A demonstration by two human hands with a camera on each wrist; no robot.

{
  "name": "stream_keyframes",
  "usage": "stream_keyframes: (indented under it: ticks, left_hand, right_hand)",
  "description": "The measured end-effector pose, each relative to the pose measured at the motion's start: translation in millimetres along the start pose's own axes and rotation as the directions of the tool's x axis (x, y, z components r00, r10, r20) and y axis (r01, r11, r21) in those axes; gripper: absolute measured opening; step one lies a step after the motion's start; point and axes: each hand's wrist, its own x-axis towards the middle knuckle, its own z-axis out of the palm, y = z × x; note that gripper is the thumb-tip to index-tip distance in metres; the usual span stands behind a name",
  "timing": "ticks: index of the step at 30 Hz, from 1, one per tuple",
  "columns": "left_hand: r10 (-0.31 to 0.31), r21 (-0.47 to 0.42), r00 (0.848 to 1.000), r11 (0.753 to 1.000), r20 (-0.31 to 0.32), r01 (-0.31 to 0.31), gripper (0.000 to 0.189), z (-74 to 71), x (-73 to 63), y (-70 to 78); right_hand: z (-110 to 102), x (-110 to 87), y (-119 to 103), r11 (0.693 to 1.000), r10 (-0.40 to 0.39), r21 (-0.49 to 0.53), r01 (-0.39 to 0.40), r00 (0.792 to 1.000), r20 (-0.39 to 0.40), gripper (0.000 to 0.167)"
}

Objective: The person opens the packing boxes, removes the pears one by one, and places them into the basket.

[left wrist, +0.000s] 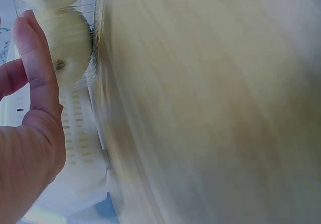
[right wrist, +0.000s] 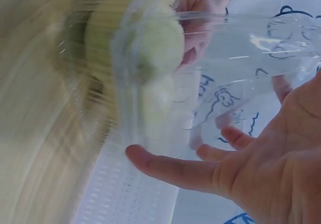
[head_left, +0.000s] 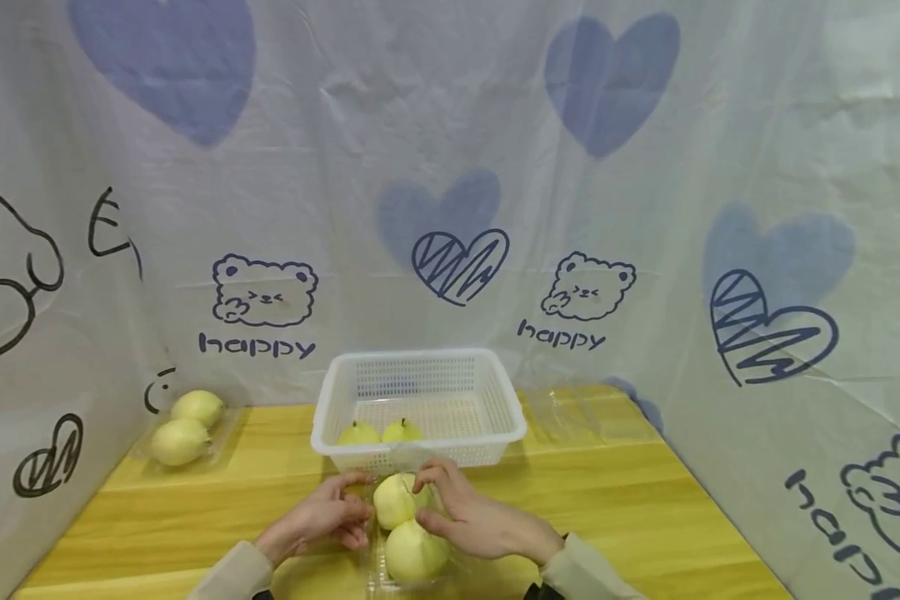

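Flanking two pears [head_left: 416, 553] in clear clamshell [right wrist: 129, 113] with left hand [head_left: 326, 517] and right hand [head_left: 480, 518], fingers relaxed, parted, gripping nothing; facing raised lid [right wrist: 241, 38], then white basket [head_left: 480, 455].

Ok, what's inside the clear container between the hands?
Two yellow pears: a near pear and a far pear, whose edge the right hand partly covers in the head view. The fruit hides their undersides and the container's floor beneath them.

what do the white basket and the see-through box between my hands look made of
Basket: probably plastic, soft sheen; its walls are evenly pierced. Box: seemingly thin, glossy clear plastic; the pears show through, and it catches bright glare.
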Motion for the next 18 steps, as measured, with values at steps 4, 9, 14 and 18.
stream_keyframes:
  ticks: [4, 9, 14, 18]
  left_hand:
    - [0.003, 0.008, 1.0, 1.0, 0.001, -0.003, 0.071, -0.9, -0.3, 1.1]
    - [0.002, 0.009, 1.0, 1.0, 0.006, -0.002, 0.071, -0.6, -1.3, 0.9]
    - [0.022, 0.0, 1.0, 1.0, 0.013, -0.022, 0.068, 0.3, -0.3, -0.6]
    - [0.023, -0.004, 1.0, 1.0, 0.021, -0.022, 0.067, 1.1, -0.3, -0.8]
  right_hand:
    - [-4, -0.8, -5, 0.997, 0.04, 0.062, -0.04, 0.999, 0.009, 0.031]
    - [-14, -6.1, -7, 0.995, 0.052, 0.079, -0.052, 0.999, -0.002, 0.044]
    - [-30, -15.3, -6, 0.998, 0.07, 0.012, -0.069, 0.993, -0.097, 0.044]
    - [-43, -21.3, -4, 0.987, 0.161, 0.028, -0.159, 0.97, -0.184, 0.027]
